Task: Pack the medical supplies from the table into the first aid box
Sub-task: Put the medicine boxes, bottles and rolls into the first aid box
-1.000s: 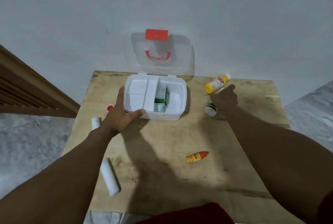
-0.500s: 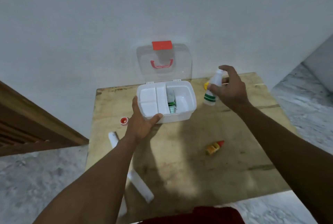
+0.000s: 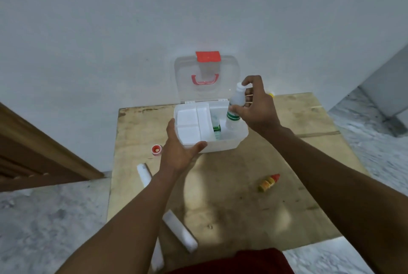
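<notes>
The white first aid box (image 3: 223, 146) stands open at the back of the wooden table (image 3: 238, 203), its clear lid with red latch (image 3: 206, 75) upright against the wall. My left hand (image 3: 180, 152) grips the box's front left corner. My right hand (image 3: 257, 106) holds a white bottle with green bands (image 3: 236, 106) upright over the box's right compartment, its base partly inside. A green packet (image 3: 216, 128) lies in the box. A small yellow and red bottle (image 3: 269, 182) lies on the table at the right.
Two white rolls lie on the table's left part, one near my left wrist (image 3: 143, 174) and one near the front edge (image 3: 180, 230). A small red-rimmed tape roll (image 3: 156, 149) sits left of the box. A yellow bottle tip (image 3: 271, 94) shows behind my right hand. A wooden frame (image 3: 33, 154) stands at the left.
My right hand picked the white bottle up from the table and carried it left over the box. The left hand kept its hold on the box. The camera view shifted.
</notes>
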Available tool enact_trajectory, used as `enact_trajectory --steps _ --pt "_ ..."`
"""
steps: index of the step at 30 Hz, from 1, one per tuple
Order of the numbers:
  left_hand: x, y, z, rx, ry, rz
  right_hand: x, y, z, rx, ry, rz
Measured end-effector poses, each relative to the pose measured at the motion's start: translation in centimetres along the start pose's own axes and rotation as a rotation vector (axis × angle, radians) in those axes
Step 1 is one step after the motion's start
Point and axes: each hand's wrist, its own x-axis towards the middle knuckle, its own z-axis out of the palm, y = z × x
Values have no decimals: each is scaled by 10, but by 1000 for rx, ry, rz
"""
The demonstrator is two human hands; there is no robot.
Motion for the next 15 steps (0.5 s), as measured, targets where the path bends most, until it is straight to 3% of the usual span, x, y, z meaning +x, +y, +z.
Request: enact_trajectory --steps 10,15 --pt "7 10 -7 -32 -78 89 21 32 42 -163 -15 -73" --pt "8 6 -7 -44 -81 50 27 45 56 -196 -39 -73"
